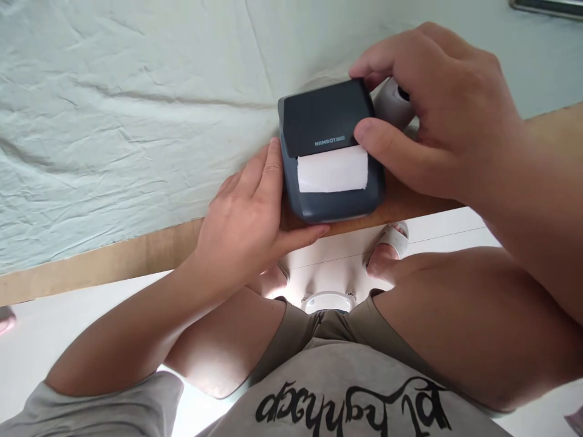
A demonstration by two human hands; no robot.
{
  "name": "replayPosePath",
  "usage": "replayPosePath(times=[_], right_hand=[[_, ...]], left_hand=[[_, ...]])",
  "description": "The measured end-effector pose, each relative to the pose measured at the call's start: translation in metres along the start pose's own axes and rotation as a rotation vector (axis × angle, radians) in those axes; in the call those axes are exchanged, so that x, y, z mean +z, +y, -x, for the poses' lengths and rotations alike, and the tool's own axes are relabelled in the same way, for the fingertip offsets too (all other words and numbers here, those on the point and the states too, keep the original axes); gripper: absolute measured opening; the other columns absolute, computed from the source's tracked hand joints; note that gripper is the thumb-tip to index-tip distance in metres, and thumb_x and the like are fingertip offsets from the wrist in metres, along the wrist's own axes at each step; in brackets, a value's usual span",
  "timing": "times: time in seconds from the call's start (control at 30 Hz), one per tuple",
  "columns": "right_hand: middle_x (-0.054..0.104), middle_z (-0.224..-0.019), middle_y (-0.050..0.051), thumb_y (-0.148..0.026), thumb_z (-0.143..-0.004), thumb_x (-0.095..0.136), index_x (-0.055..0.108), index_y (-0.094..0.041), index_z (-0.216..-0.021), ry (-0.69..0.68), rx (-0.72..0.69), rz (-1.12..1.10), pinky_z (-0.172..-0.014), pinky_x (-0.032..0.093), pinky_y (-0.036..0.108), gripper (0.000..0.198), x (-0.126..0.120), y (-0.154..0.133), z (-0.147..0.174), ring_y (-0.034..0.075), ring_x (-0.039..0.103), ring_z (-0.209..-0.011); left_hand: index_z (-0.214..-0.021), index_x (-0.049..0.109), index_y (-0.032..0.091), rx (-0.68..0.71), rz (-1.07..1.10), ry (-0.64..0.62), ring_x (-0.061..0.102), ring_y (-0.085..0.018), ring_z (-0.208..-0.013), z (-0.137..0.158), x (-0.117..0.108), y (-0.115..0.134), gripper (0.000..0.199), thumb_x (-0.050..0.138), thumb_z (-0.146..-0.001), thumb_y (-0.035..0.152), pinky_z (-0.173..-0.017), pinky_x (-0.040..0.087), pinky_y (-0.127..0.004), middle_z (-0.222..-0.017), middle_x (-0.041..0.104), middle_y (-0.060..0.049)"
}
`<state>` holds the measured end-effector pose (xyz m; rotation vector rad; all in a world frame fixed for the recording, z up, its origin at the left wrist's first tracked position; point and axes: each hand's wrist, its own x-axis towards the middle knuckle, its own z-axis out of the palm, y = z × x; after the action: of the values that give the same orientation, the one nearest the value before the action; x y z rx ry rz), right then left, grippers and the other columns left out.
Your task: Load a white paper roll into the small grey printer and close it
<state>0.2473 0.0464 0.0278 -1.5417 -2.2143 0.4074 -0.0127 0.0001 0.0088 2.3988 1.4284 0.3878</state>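
A dark grey label printer (pixel 325 124) sits at the near edge of the table, with a strip of white paper (pixel 332 170) coming out of its slot. My left hand (pixel 248 221) rests against the printer's left side, thumb under its near edge. My right hand (pixel 432 109) grips the printer's right side, thumb on the lid by the paper, fingers over the far corner. A pale roll (pixel 392 103) lies partly hidden under my right fingers, just right of the printer.
A wrinkled pale cloth (pixel 127 121) covers the table, leaving a bare wooden strip (pixel 113 258) along the near edge. A dark flat object (pixel 546 6) lies at the far right corner. Below are my knees and sandalled feet on a white floor.
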Motion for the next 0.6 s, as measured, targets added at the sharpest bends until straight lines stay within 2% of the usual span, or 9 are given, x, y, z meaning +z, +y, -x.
replayPosePath(times=[0.23,0.33,0.43,0.53,0.6], right_hand=[[0.059,-0.136,0.004,-0.064,-0.093,0.032,0.058,-0.024,-0.142,-0.002,-0.063,-0.020,-0.117,0.044,0.038,0.068,-0.0003,0.0006,0.0017,0.013,0.055,-0.128],[0.057,-0.136,0.002,-0.064,-0.095,0.031,0.056,-0.025,-0.142,-0.037,-0.073,-0.033,-0.115,0.045,0.038,0.066,-0.0015,0.0006,0.0013,0.012,0.053,-0.127],[0.054,-0.138,0.003,-0.067,-0.094,0.029,0.053,-0.028,-0.143,-0.069,-0.055,-0.028,-0.115,0.045,0.042,0.067,-0.0029,0.0004,-0.0003,0.016,0.050,-0.129],[0.050,-0.140,0.005,-0.067,-0.093,0.029,0.052,-0.028,-0.147,-0.087,-0.049,-0.021,-0.117,0.044,0.048,0.070,-0.0045,0.0003,-0.0022,0.019,0.048,-0.129],[0.049,-0.138,0.007,-0.067,-0.093,0.029,0.053,-0.028,-0.149,-0.106,-0.060,-0.037,-0.117,0.044,0.049,0.072,-0.0053,0.0003,-0.0032,0.019,0.047,-0.130]], left_hand=[[-0.166,0.036,0.025,-0.037,-0.013,-0.011,0.056,-0.052,-0.148,0.0012,-0.0004,0.0052,0.110,0.081,-0.081,0.079,-0.120,0.052,-0.065,-0.166,0.052,-0.018],[-0.164,0.041,0.029,-0.042,-0.047,0.011,0.059,-0.048,-0.146,0.0018,-0.0019,0.0079,0.102,0.080,-0.083,0.078,-0.118,0.056,-0.060,-0.163,0.057,-0.013],[-0.161,0.048,0.030,-0.036,-0.095,0.058,0.065,-0.047,-0.139,0.0009,-0.0027,0.0075,0.099,0.072,-0.084,0.087,-0.114,0.059,-0.057,-0.158,0.063,-0.011],[-0.160,0.051,0.024,0.004,-0.122,0.075,0.070,-0.048,-0.132,-0.0016,-0.0032,0.0040,0.104,0.064,-0.084,0.094,-0.111,0.060,-0.056,-0.154,0.067,-0.013],[-0.156,0.056,0.017,0.045,-0.165,0.094,0.073,-0.047,-0.127,-0.0039,-0.0035,0.0023,0.106,0.062,-0.085,0.094,-0.107,0.063,-0.054,-0.152,0.068,-0.016]])
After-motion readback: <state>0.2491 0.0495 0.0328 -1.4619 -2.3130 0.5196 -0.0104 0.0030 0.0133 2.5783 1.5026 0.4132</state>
